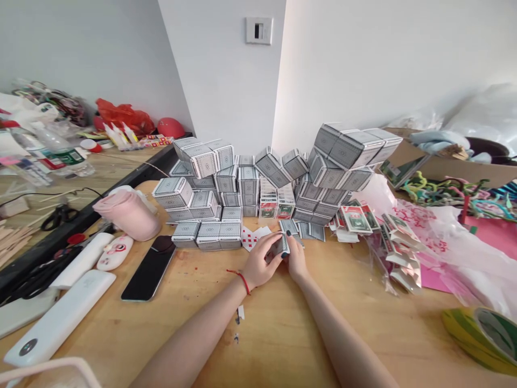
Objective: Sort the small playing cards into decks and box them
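Note:
Both of my hands meet at the middle of the wooden table (283, 334) around a small deck of playing cards (281, 245). My left hand (262, 261), with a red string on its wrist, curls its fingers over the deck's left side. My right hand (297, 257) pinches it from the right. Loose cards (252, 237) lie face up just behind my left hand. A heap of grey-patterned card boxes (226, 194) is stacked against the wall behind.
A black phone (149, 268), a pink cloth roll (129, 214), a white power bank (56, 320) and scissors (36, 277) lie at the left. Opened card packs and clear wrappers (398, 245) spread at the right, beside a pink plastic bag (444, 237) and a tape roll (484, 337).

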{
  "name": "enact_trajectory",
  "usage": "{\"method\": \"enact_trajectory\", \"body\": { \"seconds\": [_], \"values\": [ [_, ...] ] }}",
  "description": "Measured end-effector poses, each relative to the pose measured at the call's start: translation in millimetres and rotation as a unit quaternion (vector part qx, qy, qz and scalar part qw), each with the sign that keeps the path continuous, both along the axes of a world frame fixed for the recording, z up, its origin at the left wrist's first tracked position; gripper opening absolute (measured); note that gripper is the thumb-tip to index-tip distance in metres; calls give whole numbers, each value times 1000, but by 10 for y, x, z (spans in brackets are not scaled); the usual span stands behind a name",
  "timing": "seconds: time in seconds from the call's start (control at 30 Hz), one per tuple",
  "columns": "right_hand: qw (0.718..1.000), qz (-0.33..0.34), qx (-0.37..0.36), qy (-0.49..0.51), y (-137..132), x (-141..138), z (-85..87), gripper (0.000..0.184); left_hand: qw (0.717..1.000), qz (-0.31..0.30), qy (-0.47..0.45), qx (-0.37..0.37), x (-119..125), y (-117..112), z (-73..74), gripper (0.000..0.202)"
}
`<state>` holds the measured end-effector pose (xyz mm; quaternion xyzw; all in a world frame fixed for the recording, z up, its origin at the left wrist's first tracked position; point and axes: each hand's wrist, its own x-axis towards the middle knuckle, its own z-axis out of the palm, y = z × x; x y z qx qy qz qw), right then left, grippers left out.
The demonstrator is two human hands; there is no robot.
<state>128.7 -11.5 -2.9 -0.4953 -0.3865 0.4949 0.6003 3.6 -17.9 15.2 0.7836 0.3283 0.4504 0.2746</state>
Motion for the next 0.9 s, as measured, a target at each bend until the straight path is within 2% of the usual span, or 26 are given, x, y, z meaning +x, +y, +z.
{"method": "enact_trajectory", "body": {
  "seconds": [0.27, 0.5, 0.7, 0.9],
  "values": [
    [1000, -7, -4, 28, 5, -19, -20, 35, 999, 28, -11, 40, -7, -10, 14, 40],
    [998, -1, -7, 64, 25, 0, -38, 27, 998, 35, -8, 53, -13, -2, 22, 41],
    [999, 0, 37, 27, 38, 11, -35, 25, 998, 25, -3, 62, -5, 8, 12, 41],
    [999, -2, 33, 15, 25, 19, -22, 25, 995, 34, -3, 90, -8, 37, -59, 39]
  ]
}}
